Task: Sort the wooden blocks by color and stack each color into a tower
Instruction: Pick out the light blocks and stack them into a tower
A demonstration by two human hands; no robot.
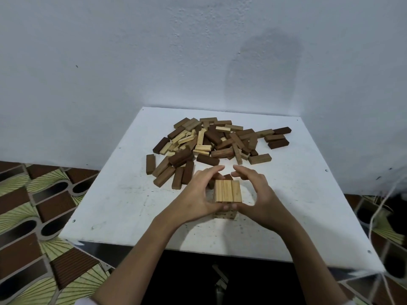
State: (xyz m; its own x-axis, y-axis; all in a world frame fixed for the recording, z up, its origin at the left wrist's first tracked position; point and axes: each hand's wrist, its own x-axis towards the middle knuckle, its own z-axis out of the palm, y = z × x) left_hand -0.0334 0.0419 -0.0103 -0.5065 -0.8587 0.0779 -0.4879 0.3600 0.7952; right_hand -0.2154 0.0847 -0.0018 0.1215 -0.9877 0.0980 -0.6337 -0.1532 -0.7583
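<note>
- Pale wooden block tower [227,191] stands near the white desk [110,205] front edge.
- Your left hand [199,194] and right hand [256,192] grip its sides, squaring the top layer.
- Mixed block heap [211,142] waits behind.

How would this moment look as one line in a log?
light tower: top row of three | left hand, right hand: cupping its sides | mixed pile: unsorted behind

dim, flat indoor light, cool blue cast; soft head-shaped shadow on wall [262,80] upper right, so source sits behind the camera; wide-angle bends table [105,205] edges and floor tiles [33,205]; corners soft; no glare
</note>
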